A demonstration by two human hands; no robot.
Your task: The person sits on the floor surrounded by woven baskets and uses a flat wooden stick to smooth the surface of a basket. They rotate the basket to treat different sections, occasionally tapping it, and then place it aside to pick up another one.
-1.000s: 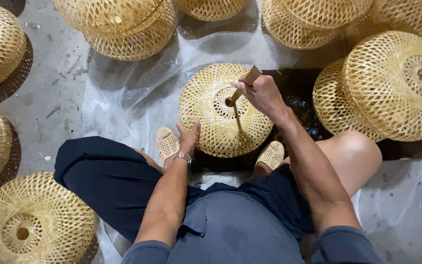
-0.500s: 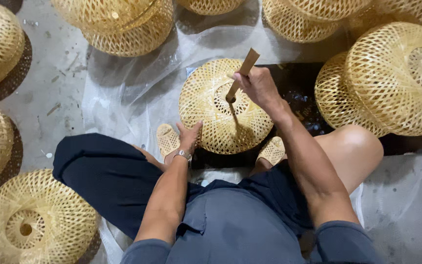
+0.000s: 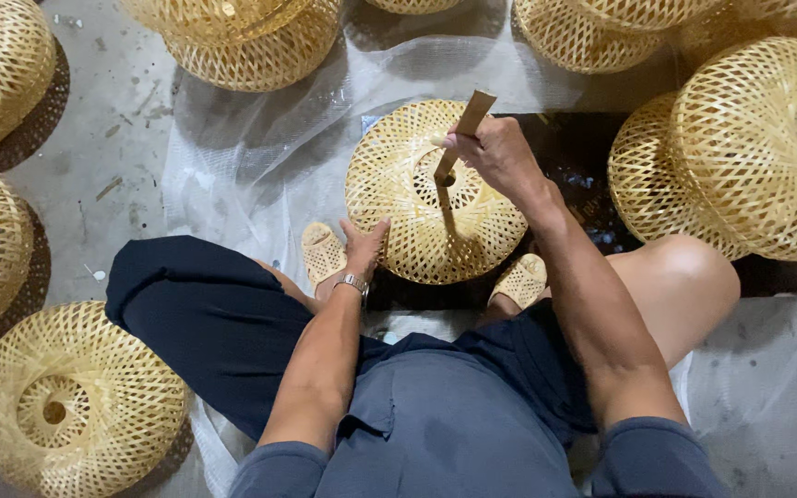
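Position: you are seated on the concrete floor, with the woven bamboo shade standing between your two sandalled feet.
Left hand: your left hand rests flat against the lower left side of the shade, fingers spread and steadying it; it clasps nothing.
Right hand: your right hand is closed around a wooden stick, held tilted, with its lower end at the opening in the top of the shade.
Wrist: a metal watch sits on your left wrist.
Underlay: a clear plastic sheet lies beneath the shade and a dark mat just beside it.
Surroundings: more woven shades ring you; one sits at your left knee, two overlap at your right, and several line the far edge.
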